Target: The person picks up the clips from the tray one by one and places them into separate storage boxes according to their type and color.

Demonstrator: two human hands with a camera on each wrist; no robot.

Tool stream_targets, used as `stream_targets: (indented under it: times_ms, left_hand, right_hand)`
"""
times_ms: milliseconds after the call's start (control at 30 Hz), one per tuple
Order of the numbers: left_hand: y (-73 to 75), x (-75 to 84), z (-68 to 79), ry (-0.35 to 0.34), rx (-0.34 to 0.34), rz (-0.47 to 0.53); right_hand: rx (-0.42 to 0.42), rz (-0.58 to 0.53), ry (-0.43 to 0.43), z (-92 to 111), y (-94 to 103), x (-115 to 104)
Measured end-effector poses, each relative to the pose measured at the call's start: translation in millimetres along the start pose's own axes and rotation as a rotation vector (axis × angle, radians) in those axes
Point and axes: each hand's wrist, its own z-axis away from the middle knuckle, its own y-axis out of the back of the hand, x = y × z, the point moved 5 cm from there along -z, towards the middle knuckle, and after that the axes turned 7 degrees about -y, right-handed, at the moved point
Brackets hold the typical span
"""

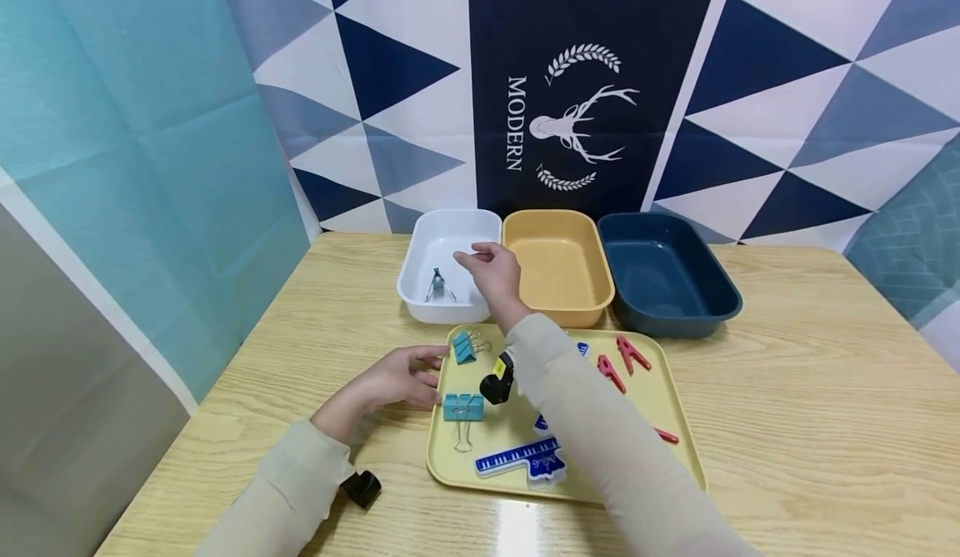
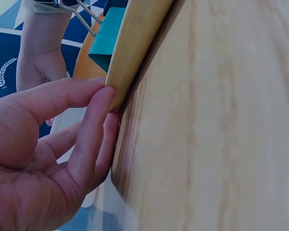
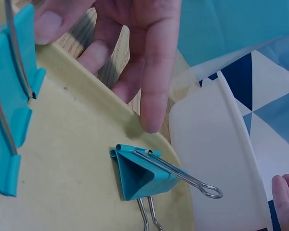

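Note:
My right hand [image 1: 493,275] hovers over the white bin [image 1: 459,313], fingers loosely extended with nothing between them. Inside that bin, a teal binder clip [image 1: 438,283] rests with its wire handles spread. My left hand [image 1: 401,378] is at the left rim of the yellow tray [image 1: 510,424], its fingertips [image 2: 102,85] touching the edge. Just inside that rim, another teal binder clip [image 1: 465,348] lies near the tray's back-left corner. A wider teal binder clip [image 1: 462,408] lies closer to the front, beside the left fingers.
Right of the white bin stand a yellow-orange bin [image 1: 558,315] and a dark blue bin [image 1: 671,323]. The tray also carries a blue-and-white ruler-like piece [image 1: 517,457] and red clothespins [image 1: 632,354], partly behind my right forearm. A patterned cloth [image 1: 408,65] hangs behind the table.

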Motion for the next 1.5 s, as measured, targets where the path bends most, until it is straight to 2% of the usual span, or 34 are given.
stream_targets:
  times_ms: [367, 833, 1500]
  left_hand:
    - [-2.0, 1.3, -1.2, -0.003, 0.0, 0.003]
    - [-2.4, -0.8, -2.1, -0.004, -0.003, 0.013]
    - [-2.2, -0.1, 0.6, -0.021, -0.013, 0.028]
  right_hand:
    - [-0.012, -0.056, 0.002, 4.9, 7.7, -1.6]
    - [-0.027, -0.053, 0.009, 14.2, 18.5, -2.8]
    - [-0.027, -0.107, 0.038, 28.6, 22.9, 2.6]
